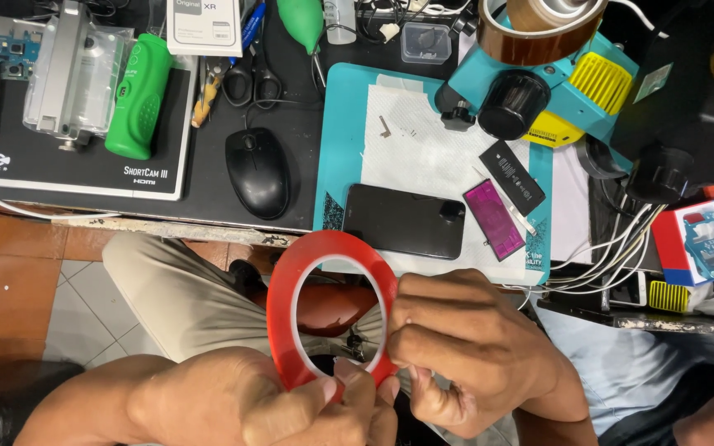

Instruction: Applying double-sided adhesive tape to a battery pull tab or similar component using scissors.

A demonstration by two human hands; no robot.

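View from the head camera, looking down past the bench edge to the person's lap. A thin red ring-shaped roll of adhesive tape is held upright below the near edge of the bench, above the person's knees. The left hand has its fingers closed on the lower rim of the roll, thumb pressed against the red edge. The right hand has its fingers curled shut against the right side and lower rim of the roll, its fingertips meeting those of the left hand at the bottom of the ring.

On the bench, directly beyond the roll, a black smartphone lies face down on a turquoise work mat, partly on a white sheet of paper. Just right of the phone lie a magenta rectangular component and, further back, a slim black battery. A black computer mouse sits left of the mat, apart from it. At far left, a green cylindrical tool rests on a flat black-and-white device. A large amber tape roll sits on top of a turquoise microscope body at the upper right. White cables run off the bench at right.
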